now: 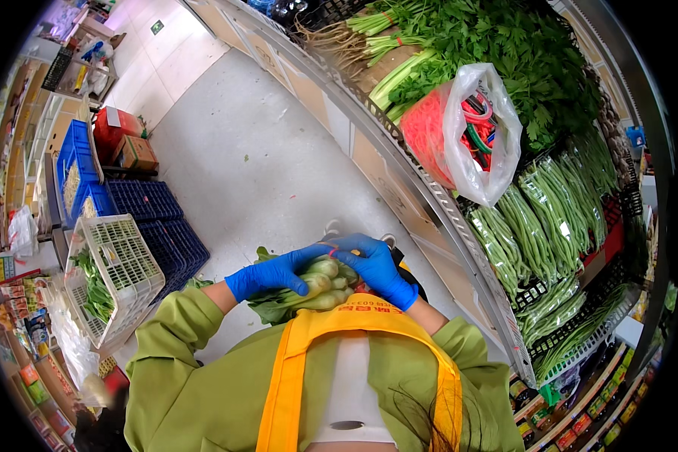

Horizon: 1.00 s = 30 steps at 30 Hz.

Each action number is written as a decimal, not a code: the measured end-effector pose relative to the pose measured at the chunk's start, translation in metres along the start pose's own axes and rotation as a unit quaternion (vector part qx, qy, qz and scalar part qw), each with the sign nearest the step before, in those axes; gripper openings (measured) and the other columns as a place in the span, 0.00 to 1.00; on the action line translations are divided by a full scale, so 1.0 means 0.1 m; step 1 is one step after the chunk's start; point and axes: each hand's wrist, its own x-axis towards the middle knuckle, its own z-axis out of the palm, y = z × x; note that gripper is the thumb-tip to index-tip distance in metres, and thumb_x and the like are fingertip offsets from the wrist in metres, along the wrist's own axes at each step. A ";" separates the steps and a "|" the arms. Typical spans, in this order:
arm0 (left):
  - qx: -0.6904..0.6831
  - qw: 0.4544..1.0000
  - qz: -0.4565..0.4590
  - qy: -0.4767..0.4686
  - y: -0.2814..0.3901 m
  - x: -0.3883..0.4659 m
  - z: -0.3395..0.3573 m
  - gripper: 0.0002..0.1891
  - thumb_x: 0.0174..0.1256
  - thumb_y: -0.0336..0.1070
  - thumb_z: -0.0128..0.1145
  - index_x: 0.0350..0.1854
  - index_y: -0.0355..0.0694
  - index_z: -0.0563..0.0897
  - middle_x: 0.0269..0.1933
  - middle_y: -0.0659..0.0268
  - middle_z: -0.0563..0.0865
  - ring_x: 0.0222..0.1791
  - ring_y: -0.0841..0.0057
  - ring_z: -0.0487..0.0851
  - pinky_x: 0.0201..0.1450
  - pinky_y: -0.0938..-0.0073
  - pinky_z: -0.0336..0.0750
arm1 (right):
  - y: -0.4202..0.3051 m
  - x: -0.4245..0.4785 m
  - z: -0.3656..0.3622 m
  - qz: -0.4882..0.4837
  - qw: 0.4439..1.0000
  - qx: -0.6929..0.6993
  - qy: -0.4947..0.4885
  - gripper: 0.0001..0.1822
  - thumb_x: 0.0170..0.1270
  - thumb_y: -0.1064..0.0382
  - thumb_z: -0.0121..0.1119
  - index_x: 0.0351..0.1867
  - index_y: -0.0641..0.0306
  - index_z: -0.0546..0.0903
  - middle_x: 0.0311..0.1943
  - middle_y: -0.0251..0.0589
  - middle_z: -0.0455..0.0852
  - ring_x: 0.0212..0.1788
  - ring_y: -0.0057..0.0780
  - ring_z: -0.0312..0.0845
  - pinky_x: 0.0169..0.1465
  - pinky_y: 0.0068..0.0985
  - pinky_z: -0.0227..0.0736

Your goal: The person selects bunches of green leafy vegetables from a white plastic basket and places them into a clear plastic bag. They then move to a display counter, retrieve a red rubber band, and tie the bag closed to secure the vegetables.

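Note:
A bunch of leafy greens with pale, thick stems, like bok choy, lies against the front of the yellow apron, its leaves pointing left. My left hand, in a blue glove, is wrapped over the stems from the left. At the top of the bunch, my right hand, also blue-gloved, pinches a thin red band between thumb and fingers, close to the left fingertips. The underside of the bunch is hidden. An open plastic bag full of red bands or netting rests on the display at the right.
The vegetable stand's metal edge runs along the right, bearing celery and bagged green beans. At left, a white crate holding greens stands by dark blue crates. A red bag and cardboard box sit beyond.

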 end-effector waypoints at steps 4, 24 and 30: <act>0.050 0.998 -0.009 -0.024 0.05 -0.01 0.00 0.28 0.59 0.35 0.54 0.63 0.44 0.63 0.62 0.65 0.67 0.64 0.73 0.61 0.66 0.70 0.52 | -0.03 0.03 -0.03 0.007 1.000 0.000 -0.018 0.10 0.57 0.68 0.56 0.41 0.64 0.80 0.39 0.39 0.81 0.44 0.28 0.75 0.50 0.22 0.69; 0.044 0.997 -0.045 -0.044 -0.27 0.03 -0.08 0.44 0.43 0.42 0.70 0.64 0.42 0.59 0.61 0.61 0.65 0.64 0.72 0.59 0.66 0.72 0.52 | 0.14 0.17 -0.09 -0.028 0.987 0.013 -0.157 0.17 0.54 0.69 0.48 0.46 0.72 0.76 0.39 0.44 0.81 0.41 0.27 0.75 0.47 0.22 0.69; 0.002 0.999 0.048 0.021 -0.31 0.13 -0.06 0.46 0.46 0.48 0.67 0.67 0.39 0.55 0.63 0.58 0.64 0.64 0.71 0.61 0.66 0.71 0.53 | -0.46 0.16 -0.28 0.123 0.983 0.100 -0.097 0.22 0.55 0.67 0.56 0.54 0.65 0.74 0.38 0.37 0.80 0.34 0.16 0.75 0.41 0.16 0.72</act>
